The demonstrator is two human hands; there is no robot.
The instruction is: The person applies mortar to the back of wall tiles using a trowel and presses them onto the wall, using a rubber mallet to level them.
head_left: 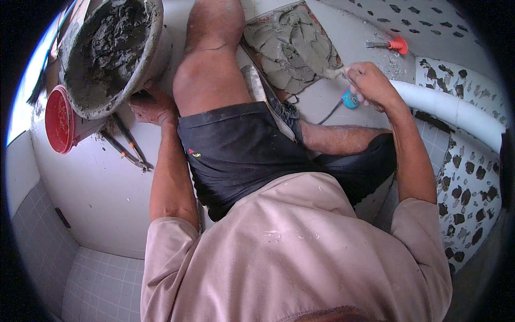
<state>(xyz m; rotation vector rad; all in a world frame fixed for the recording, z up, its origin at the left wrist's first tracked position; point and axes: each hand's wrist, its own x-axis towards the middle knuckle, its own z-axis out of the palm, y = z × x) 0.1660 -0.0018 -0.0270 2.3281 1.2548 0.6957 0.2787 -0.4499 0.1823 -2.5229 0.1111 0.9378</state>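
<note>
My right hand (pixel 370 85) is closed round the handle of a small trowel (pixel 336 73), whose mortar-smeared blade points left. Just beyond the blade lies a square tile (pixel 321 80) with a thick, ridged coat of grey mortar (pixel 292 48). At the left, a large bucket (pixel 155 32) of dark grey mortar stands tilted, its mouth facing me. My left hand (pixel 154 107) is at its near right side, fingers curled and thumb against the bucket wall; the fingertips are partly hidden. Below my right hand sits a teal tool (pixel 350 99) with a dark cord.
Beside the mortar bucket are a red bucket (pixel 59 118) and long-handled pliers (pixel 129 149). A chisel with a red guard (pixel 396 45) lies at the far right. A white pipe (pixel 445 104) and dark-spotted panels (pixel 472 188) line the right. My bent legs (pixel 206 80) lie between my hands.
</note>
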